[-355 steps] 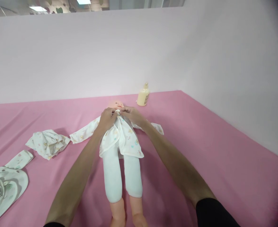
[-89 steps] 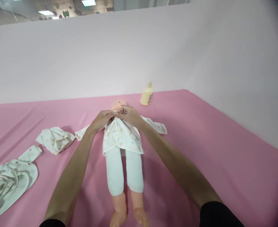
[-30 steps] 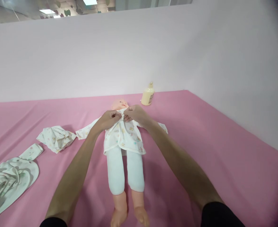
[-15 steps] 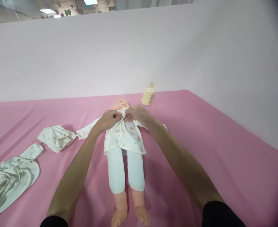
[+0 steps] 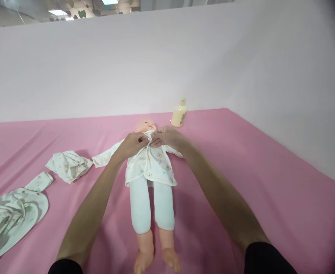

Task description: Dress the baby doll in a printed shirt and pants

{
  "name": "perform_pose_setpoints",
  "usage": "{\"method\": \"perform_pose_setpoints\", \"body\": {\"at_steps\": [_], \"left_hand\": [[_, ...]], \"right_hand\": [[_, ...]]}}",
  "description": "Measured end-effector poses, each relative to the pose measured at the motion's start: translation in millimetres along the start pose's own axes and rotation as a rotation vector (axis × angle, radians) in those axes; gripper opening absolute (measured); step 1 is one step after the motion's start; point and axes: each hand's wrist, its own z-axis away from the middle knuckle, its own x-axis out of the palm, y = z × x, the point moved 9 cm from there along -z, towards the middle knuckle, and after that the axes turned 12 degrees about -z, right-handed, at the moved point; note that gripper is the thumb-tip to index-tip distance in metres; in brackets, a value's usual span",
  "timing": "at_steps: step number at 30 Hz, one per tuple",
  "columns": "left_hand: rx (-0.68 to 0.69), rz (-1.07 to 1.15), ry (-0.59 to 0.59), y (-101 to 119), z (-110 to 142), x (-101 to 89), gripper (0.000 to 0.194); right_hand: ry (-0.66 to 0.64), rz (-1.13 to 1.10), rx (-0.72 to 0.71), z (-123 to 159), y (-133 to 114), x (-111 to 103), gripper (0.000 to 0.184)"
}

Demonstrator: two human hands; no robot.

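Observation:
A baby doll point(image 5: 145, 125) lies on its back with its bare feet towards me. It wears a white patterned baby jacket point(image 5: 158, 167) and white trousers point(image 5: 139, 207). At the doll's chest, just below the neck, my left hand point(image 5: 133, 144) pinches one front edge of the jacket. Opposite it, my right hand point(image 5: 167, 137) grips the other front edge, its fingers closed on the cloth. A small round fastener point(image 5: 150, 139) shows between my fingertips. Lower down, the two front panels hang apart at the hem. My forearm partly covers the doll's sleeve on the right.
A pale yellow pump bottle point(image 5: 179, 115) stands behind the doll near the white wall point(image 5: 104, 72). To the left lie a crumpled patterned cloth point(image 5: 69, 166) and a heap of baby clothes point(image 5: 16, 211). Everything rests on a pink padded surface point(image 5: 213, 228).
Both hands stay at the jacket's neck opening with only small finger movements. The fastener shows more plainly between them, and my right forearm covers more of the sleeve's end.

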Motion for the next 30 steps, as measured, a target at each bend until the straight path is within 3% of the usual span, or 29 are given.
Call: {"method": "perform_pose_setpoints", "body": {"at_steps": [7,13,19,30], "left_hand": [[0.131,-0.206,0.065,23.3,2.6,-3.7,0.023],[0.230,-0.611,0.107,38.4,5.6,0.9,0.028],[0.239,-0.984,0.142,48.7,9.8,11.9,0.030],[0.226,-0.842,0.158,43.4,7.3,8.4,0.031]], "right_hand": [[-0.025,0.065,0.037,6.3,-3.7,2.3,0.006],[-0.030,0.077,0.056,6.4,-3.6,2.5,0.010],[-0.023,0.100,0.039,8.2,-6.9,2.5,0.010],[-0.016,0.067,0.023,7.4,-6.7,0.4,0.007]]}}
